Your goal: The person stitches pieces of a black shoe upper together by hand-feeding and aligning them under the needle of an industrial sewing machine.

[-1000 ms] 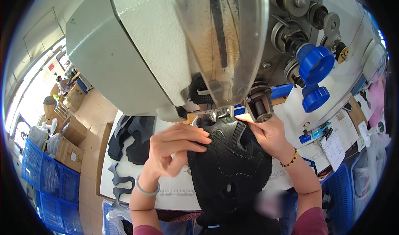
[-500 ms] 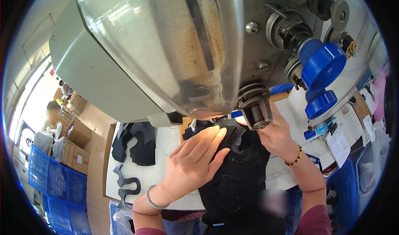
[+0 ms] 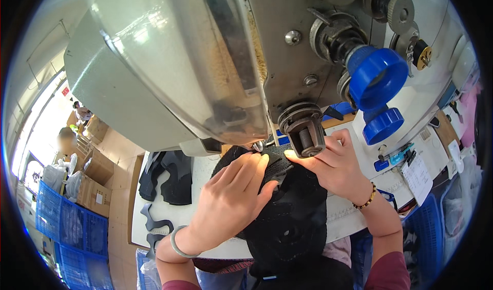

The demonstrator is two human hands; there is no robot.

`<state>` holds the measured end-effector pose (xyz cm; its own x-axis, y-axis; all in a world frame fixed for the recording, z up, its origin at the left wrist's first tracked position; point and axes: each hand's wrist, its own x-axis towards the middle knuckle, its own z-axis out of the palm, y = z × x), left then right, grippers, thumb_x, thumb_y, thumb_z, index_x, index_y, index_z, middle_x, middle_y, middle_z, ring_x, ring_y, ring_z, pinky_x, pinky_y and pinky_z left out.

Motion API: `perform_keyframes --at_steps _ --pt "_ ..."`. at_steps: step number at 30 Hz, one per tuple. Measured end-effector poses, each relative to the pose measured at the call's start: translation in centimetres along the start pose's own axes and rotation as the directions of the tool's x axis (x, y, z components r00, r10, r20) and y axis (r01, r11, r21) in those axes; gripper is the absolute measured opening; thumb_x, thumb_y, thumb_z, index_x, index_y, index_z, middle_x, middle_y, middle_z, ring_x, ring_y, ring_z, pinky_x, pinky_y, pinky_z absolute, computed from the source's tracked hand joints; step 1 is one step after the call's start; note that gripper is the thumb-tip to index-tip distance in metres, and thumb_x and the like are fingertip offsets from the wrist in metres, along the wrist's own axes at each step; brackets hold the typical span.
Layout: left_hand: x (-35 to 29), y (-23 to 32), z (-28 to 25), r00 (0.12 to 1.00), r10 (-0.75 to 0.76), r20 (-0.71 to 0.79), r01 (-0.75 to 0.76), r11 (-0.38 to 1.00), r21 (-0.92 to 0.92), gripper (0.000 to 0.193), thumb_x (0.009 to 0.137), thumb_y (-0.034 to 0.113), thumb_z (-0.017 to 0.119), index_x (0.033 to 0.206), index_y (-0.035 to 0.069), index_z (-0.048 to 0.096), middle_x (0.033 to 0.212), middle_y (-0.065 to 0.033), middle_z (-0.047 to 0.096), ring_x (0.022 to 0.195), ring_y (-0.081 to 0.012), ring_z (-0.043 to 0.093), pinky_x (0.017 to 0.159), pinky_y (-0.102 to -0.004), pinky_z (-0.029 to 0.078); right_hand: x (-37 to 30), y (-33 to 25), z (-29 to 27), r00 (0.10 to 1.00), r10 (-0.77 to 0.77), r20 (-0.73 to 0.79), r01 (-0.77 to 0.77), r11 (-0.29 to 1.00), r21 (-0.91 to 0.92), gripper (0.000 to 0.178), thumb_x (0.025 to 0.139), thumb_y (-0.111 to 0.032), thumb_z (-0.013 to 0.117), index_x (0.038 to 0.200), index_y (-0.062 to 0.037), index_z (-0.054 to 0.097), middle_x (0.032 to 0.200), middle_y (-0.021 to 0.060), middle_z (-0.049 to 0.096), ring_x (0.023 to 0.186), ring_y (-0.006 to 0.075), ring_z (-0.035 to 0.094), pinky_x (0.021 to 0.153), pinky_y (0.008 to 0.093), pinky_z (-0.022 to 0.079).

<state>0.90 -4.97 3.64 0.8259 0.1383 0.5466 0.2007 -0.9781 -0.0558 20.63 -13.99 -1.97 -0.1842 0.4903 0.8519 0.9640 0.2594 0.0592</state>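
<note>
A black fabric workpiece (image 3: 295, 213) with stitched lines and cut-outs lies under the head of a sewing machine (image 3: 149, 69) and runs down toward my lap. Dark mesh (image 3: 276, 160) shows on its upper part, close to the shiny metal foot (image 3: 258, 146). My left hand (image 3: 228, 192) rests on the workpiece with long, flat fingers, their tips beside the foot and the thumb apart. On the other side, my right hand (image 3: 334, 169) pinches the workpiece's edge between thumb and forefinger, partly behind a metal tension part (image 3: 304, 136).
Blue knobs (image 3: 377, 77) jut from the machine at upper right. Black cut pieces (image 3: 175, 179) and a curved grey piece (image 3: 154, 218) lie on the white table at left. Scissors, tools and a paper sheet (image 3: 417, 179) are at right. Blue crates (image 3: 61, 213) and boxes stand on the floor.
The view has shifted, so the machine appears further left. The workpiece's upper part has turned and spread leftward under the foot. My right hand's fingers have come out from behind the tension part.
</note>
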Motion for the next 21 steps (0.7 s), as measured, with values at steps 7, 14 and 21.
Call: perform_keyframes --at_steps 7,14,21 --pt "-0.9 0.6 1.6 0.995 0.047 -0.083 -0.035 0.990 0.138 0.036 0.072 0.007 0.068 0.104 -0.009 0.060 0.102 -0.0155 0.059 0.100 -0.0290 0.057 0.086 -0.0342 0.050 0.6 -1.1 -1.0 0.998 -0.026 0.051 0.032 0.994 -0.107 0.041 0.066 -0.005 0.065 0.105 -0.0149 0.069 0.089 -0.0075 0.061 0.078 0.0111 0.052 0.070 0.0316 0.031" --pt "-1.7 -0.5 4.2 0.961 -0.015 -0.275 0.063 0.984 0.167 0.037 0.070 -0.003 0.062 0.106 -0.008 0.060 0.106 -0.0160 0.060 0.103 -0.0301 0.061 0.083 -0.0352 0.052 0.5 -1.7 -1.3 0.990 -0.114 0.081 0.122 0.988 -0.098 0.030 0.074 -0.012 0.066 0.102 -0.0039 0.065 0.096 0.0027 0.060 0.080 0.0143 0.055 0.066 0.0291 0.034" --pt "-1.4 -2.9 5.6 0.900 0.046 -0.433 0.009 0.992 0.124 0.034 0.065 -0.008 0.059 0.098 -0.005 0.065 0.100 -0.0157 0.064 0.099 -0.0310 0.064 0.082 -0.0374 0.054 -0.3 -2.4 -0.6 0.994 -0.103 0.027 0.100 0.992 0.073 0.030 0.072 0.000 0.068 0.099 -0.0018 0.055 0.105 0.0116 0.064 0.087 0.0217 0.060 0.071 0.0331 0.041"
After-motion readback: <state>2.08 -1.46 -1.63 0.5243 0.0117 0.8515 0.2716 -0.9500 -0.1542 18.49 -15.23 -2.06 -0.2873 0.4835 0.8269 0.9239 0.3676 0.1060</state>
